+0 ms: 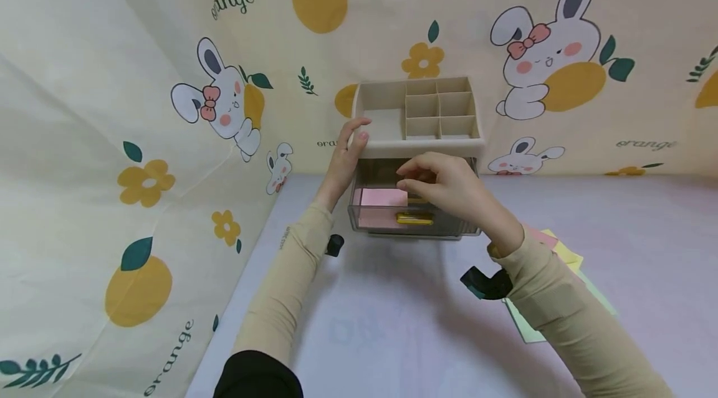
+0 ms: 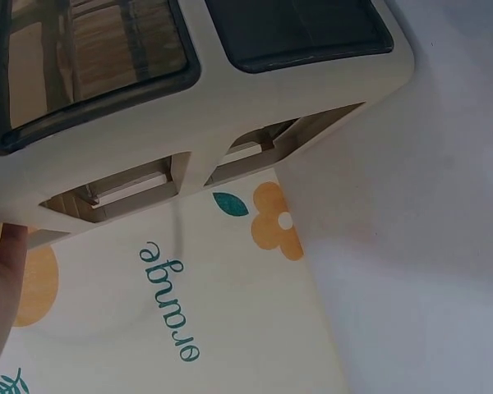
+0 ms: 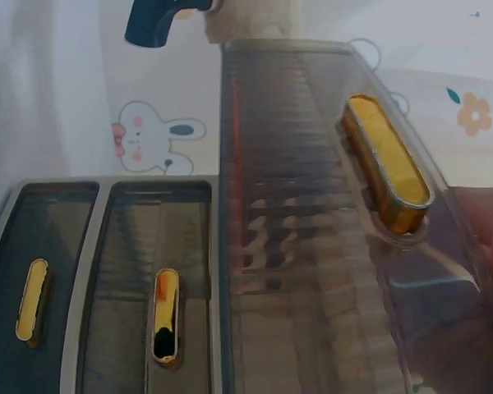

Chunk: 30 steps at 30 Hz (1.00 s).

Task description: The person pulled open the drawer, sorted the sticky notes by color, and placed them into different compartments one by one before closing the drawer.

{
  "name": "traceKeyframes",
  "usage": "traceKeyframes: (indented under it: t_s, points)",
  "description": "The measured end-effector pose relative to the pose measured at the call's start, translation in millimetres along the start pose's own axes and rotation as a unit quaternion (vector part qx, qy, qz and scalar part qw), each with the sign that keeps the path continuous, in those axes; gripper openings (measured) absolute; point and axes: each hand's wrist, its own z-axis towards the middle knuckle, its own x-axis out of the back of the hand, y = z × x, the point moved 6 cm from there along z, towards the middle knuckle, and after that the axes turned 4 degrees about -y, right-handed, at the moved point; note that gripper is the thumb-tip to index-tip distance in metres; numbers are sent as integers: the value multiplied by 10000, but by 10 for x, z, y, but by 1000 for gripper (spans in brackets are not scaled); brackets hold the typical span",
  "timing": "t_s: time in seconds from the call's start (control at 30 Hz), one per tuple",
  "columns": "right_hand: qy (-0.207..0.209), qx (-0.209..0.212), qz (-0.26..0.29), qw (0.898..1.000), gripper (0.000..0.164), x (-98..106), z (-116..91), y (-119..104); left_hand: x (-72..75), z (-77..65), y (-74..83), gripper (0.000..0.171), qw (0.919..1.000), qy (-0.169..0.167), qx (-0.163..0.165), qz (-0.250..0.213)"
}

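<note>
A person's right sleeve [image 1: 566, 304] covers part of some pink, yellow and green flat sheets [image 1: 530, 326] on the pale purple bench [image 1: 404, 336]. Behind is a cream cloth [image 1: 381, 5] with bunnies and oranges. The white plastic drawer box [image 1: 421, 149] stands near it, its top split into one big space and six small ones. Its see-through drawer [image 1: 449, 223] with a gold handle [image 1: 415, 218] sticks out, holding a pink block [image 1: 384, 197]. The left hand [image 1: 343, 164] rests loosely on the box's side. The right hand [image 1: 449, 183] bends over the drawer; I can't tell if it holds anything.
</note>
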Motion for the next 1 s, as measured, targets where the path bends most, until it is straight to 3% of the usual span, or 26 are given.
traceKeyframes:
  t_s: [0.27,0.6,0.7,1.0]
  points:
    - [732,416,610,9946,13,188,-129,-27,-7,15,-95,45,10000,41,-29,84]
    - [1492,554,1026,9819,17,567,-528,163,-2,19,-62,44,9998,53,-72,177]
    - [1614,369,861,9824,18,654,-649,318,2,19,-61,44,9998,28,-17,179]
    - [1591,-799,515,9827,21,740,-999,928,5,26,-66,49,9999,-2,-16,120]
